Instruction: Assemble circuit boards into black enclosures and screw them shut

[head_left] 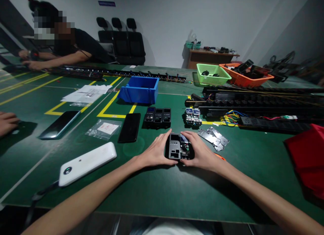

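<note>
My left hand [157, 149] is closed, thumb and fingers gripping a grey-black plastic housing [174, 148] with rectangular cutouts. Close beside it, my right hand [201, 152] grips a small circuit board [185, 150] with a little display and connectors. The two parts are side by side just above the table; whether they touch I cannot tell. Behind them stand several similar black housings [158, 117] in a row, one with a bluish display. A cluster of circuit boards with metal connectors [193, 117] lies to their right. Thin metal plates [214, 138] lie beyond my right hand.
A black phone [129, 127], a plastic bag [103, 129] and a white handheld device [88, 163] lie left. A blue bin [138, 90] stands behind. Black rails with wires [253, 120] and a red object [307, 157] are right. A co-worker [76, 42] sits far left; another hand [8, 123] shows at the left edge.
</note>
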{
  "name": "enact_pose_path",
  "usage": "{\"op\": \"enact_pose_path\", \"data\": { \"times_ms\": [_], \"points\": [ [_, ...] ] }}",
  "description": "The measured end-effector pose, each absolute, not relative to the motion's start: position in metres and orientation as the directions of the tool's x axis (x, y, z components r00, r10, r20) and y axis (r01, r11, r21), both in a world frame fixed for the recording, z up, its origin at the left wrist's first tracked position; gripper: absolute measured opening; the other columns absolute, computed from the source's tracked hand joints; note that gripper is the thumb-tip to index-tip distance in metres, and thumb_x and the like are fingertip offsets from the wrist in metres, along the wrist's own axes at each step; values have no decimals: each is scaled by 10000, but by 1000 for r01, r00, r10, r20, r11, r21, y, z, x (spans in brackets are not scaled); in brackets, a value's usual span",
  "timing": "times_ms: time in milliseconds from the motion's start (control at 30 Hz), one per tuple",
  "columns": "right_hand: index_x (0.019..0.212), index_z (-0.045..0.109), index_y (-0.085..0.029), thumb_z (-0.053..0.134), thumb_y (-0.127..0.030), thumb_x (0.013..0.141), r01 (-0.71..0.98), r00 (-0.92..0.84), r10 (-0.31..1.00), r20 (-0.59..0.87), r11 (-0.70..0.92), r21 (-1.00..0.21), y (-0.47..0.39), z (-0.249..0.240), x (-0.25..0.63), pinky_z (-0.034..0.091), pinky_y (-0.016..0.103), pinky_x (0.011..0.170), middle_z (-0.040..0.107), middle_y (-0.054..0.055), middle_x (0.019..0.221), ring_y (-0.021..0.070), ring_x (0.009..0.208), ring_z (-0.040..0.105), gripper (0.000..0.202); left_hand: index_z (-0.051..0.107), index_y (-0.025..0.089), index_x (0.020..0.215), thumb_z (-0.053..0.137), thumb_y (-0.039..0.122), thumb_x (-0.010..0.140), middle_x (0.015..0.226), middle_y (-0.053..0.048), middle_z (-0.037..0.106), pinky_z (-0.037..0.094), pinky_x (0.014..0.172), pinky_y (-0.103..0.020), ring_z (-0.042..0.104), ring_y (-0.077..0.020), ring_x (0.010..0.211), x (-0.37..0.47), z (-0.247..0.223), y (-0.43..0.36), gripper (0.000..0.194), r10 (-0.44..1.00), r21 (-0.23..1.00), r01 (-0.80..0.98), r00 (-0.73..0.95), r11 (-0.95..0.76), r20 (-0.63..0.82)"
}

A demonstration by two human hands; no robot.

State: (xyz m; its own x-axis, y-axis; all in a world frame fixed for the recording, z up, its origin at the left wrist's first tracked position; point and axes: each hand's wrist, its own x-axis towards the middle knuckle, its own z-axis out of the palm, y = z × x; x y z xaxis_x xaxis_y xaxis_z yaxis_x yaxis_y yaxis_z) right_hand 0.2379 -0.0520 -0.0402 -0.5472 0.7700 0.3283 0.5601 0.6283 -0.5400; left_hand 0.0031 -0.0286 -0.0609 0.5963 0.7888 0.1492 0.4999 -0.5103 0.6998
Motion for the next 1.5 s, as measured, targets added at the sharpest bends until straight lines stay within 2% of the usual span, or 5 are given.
{"op": "enact_pose_path", "data": {
  "times_ms": [567, 767, 933, 1133, 1500],
  "points": [
    [1499, 151, -267, 811, -336, 632, 530, -410, 863, 297, 490, -693, -60, -68, 244, 376, 554, 1090, 380, 142, 1441, 354, 1332, 408, 1092, 161, 231, 1501, 837, 408, 578, 1487, -151, 334, 345, 1115, -497, 381, -332, 1342, 4, -56, -30, 1157, 831, 818, 398, 531, -415, 164],
    [1432, 241, -319, 827, -377, 614, 502, -339, 867, 367, 496, -708, -61, -67, 248, 405, 562, 1064, 412, 115, 1384, 352, 1291, 438, 1008, 77, 268, 1511, 811, 391, 636, 1507, -151, 339, 337, 1128, -470, 405, -313, 1361, 7, -54, -26, 1149, 866, 997, -28, 494, -74, 78],
    [1367, 332, -303, 828, -403, 639, 482, -380, 817, 435, 576, -661, -63, -61, 250, 384, 543, 1086, 381, 125, 1412, 349, 1348, 376, 887, 173, 292, 1497, 778, 341, 687, 1417, -158, 488, 528, 889, -412, 634, -286, 1094, 12, -46, -36, 1012, 809, 874, -287, 560, 393, -181],
    [1239, 384, -306, 813, -403, 669, 467, -425, 793, 438, 606, -644, -64, -60, 249, 431, 555, 1022, 351, 135, 1422, 365, 1349, 378, 720, 560, 173, 1279, 640, 256, 830, 1297, -135, 614, 536, 904, -354, 652, -237, 1072, 18, -47, -47, 464, 778, 743, -360, 532, 564, -333],
    [1194, 388, -317, 808, -380, 672, 479, -414, 808, 418, 584, -655, -62, -64, 247, 424, 554, 1024, 355, 119, 1393, 362, 1348, 365, 673, 571, 168, 1203, 642, 237, 822, 1131, -126, 679, 451, 1020, -508, 679, -263, 1028, 13, -61, -46, 394, 704, 660, -361, 607, 658, -369]
  ]
}}
